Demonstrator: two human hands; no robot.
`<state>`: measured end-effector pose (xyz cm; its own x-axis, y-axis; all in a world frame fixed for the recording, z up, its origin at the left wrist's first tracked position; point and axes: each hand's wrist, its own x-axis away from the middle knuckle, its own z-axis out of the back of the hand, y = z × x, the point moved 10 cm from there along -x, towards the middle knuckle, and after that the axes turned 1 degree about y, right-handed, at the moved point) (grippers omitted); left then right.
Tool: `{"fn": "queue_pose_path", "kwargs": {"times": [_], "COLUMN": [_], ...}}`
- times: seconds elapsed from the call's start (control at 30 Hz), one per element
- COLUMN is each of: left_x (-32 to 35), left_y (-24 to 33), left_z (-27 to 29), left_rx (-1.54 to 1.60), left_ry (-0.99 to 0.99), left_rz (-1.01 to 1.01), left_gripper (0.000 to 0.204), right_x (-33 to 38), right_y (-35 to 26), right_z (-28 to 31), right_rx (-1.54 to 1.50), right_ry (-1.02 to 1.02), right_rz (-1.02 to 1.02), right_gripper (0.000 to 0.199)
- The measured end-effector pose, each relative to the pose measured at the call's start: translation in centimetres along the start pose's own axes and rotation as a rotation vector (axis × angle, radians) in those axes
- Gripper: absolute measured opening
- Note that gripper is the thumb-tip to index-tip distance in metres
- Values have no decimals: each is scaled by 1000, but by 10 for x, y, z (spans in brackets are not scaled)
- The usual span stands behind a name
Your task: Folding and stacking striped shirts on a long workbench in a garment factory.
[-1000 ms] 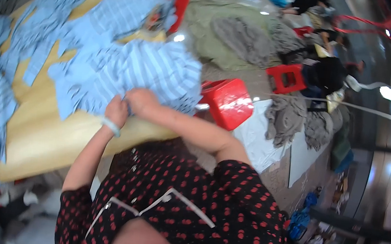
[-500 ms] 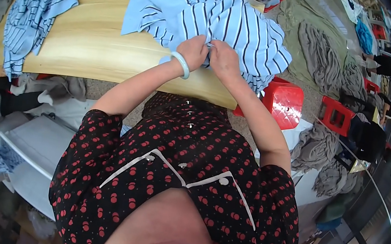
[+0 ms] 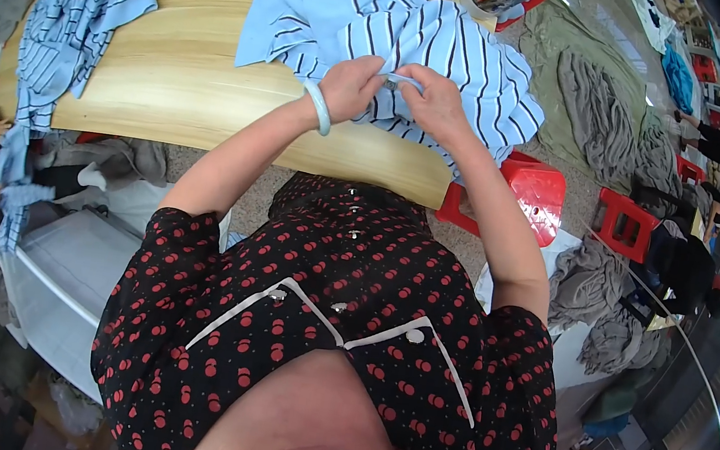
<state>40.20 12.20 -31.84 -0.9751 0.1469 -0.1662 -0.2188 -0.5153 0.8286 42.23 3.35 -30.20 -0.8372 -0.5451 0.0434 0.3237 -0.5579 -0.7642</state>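
Blue striped garment (image 3: 470, 61) lies bunched on bench (image 3: 201, 111), nr R end; L hand (image 3: 352, 86) & R hand (image 3: 437, 105) both pinch its fabric, close tog. Red stool (image 3: 537, 199) stands R, more striped cloth (image 3: 89, 21) on L.

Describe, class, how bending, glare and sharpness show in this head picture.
Head view: the table bows along its front edge, corners black; head view: glare whitens the nearer red stool; head view: the striped cloth, left hand and right hand look fairly sharp.
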Motion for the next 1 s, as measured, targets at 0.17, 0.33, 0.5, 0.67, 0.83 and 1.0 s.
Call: {"fn": "queue_pose_path", "kwargs": {"times": [0.17, 0.33, 0.5, 0.67, 0.83, 1.0], "left_x": [-7, 2, -2, -23, -36, -33], "left_y": [0, -38, -49, 5, -11, -28], "left_z": [7, 0, 5, -2, -32, -57], "left_rx": [164, 274, 57, -286, -466, -476], "left_ry": [-170, -308, -62, 34, -6, -168], "left_rz": [23, 271, 127, -163, -31, 8], "left_gripper": [15, 17, 15, 22, 18, 14], "right_x": [-2, -2, 9, 12, 13, 13], "right_y": [1, 6, 7, 9, 20, 21], "right_z": [-5, 2, -4, -7, -23, -23], "right_rx": [-119, -19, 267, 287, 389, 374], "right_ry": [-142, -116, -50, -34, -119, -98], "right_rz": [-113, -8, 290, 284, 241, 223], "right_gripper": [21, 19, 13, 11, 10, 10]}}
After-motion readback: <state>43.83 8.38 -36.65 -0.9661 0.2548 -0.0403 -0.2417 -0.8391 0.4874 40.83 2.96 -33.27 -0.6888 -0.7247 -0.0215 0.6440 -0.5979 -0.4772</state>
